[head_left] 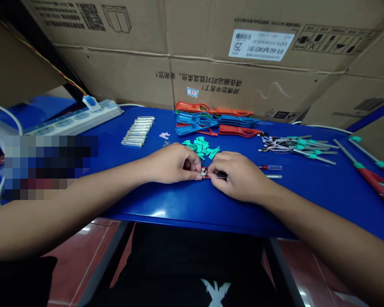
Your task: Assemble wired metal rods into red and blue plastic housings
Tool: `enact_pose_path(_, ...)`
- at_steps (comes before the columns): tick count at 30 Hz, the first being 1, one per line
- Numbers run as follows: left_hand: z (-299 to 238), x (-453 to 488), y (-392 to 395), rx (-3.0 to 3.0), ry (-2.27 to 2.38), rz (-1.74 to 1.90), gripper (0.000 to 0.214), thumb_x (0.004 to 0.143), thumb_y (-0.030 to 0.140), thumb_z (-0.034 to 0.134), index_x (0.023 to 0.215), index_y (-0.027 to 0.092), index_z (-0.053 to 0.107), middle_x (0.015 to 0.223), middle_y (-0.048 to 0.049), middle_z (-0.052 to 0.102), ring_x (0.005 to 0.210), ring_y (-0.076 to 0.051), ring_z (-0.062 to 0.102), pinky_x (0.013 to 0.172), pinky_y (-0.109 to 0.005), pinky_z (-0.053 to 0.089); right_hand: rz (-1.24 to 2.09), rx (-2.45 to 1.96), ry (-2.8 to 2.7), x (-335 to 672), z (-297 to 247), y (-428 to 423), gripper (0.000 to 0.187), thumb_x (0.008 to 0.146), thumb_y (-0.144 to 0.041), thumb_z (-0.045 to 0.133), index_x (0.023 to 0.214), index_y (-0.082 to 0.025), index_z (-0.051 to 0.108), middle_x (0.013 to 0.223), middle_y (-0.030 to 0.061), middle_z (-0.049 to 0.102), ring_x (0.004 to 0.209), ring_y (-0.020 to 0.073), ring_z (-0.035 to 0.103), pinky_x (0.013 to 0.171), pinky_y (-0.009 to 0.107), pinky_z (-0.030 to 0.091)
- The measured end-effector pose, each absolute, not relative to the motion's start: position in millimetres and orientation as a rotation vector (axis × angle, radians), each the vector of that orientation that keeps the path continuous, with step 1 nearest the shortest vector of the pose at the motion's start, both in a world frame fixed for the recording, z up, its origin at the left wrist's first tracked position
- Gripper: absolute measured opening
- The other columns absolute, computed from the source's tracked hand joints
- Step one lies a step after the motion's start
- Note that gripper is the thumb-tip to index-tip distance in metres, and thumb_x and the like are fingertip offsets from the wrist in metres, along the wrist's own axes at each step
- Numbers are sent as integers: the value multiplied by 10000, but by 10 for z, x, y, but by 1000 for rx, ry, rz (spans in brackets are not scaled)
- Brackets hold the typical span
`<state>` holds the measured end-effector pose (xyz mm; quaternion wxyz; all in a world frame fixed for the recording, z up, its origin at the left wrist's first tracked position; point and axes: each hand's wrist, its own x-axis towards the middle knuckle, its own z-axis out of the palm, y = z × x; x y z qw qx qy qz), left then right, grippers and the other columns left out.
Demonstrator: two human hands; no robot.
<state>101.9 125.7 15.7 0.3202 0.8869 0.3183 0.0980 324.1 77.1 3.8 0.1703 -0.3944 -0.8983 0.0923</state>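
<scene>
Cardboard cartons (243,55) behind a blue worktop (310,192), two hands on one small part

Our left hand (173,164) and right hand (240,177) are curled almost shut, their fingertips meeting on a small red-and-metal part (205,173) near the middle of the worktop. Our fingers hide most of its shape, and a dark piece runs from it under the right hand. Gripping it from both sides probably steadies something too small for one hand.

Just past the hands lies a heap of teal plastic pieces (201,147), with a slim red-and-clear tool (270,167) to the right. Along the far edge, apparently sorted by kind for easy reach, sit metal tubes (137,131), orange and blue plastic handles (211,117) and wired teal-tipped rods (297,149). Long red-handled tools (377,183) lie at the right edge, and a power strip (73,119) sits beyond the far left corner.
</scene>
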Motion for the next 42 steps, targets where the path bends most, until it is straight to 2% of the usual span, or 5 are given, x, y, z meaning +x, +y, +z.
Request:
enact_pose_path(6,157,1035,1248,2344,841,255,179,816,327,750,898,167,755,810,-18,731,691,-114,644,641,-219,477,243,-1168,-2539,3216,35,762,107,843,-145,609,776,-170,688,780,31,647,773,177,553,747,323,367)
enact_pose_path(29,148,1025,1242,2421,807,277,164,841,321,727,900,171,762,814,-24,736,686,-116,648,637,-218,475,314,-1127,-2491,3197,35,769,123,844,-128,615,773,-160,711,756,35,645,741,170,552,720,307,404)
enact_pose_path(35,192,1017,1232,2468,796,267,150,848,309,738,927,186,772,849,-30,742,738,-131,664,680,-236,480,341,-1096,-2558,3431,191,759,160,918,-225,597,1001,-185,728,931,67,678,876,197,604,780,320,455)
enact_pose_path(42,180,974,1278,2471,795,281,185,849,342,740,960,198,775,880,-35,743,770,-142,670,711,-253,489,326,-959,-2717,3619,256,758,232,931,-228,585,1096,-213,746,1046,85,681,919,210,631,798,347,492)
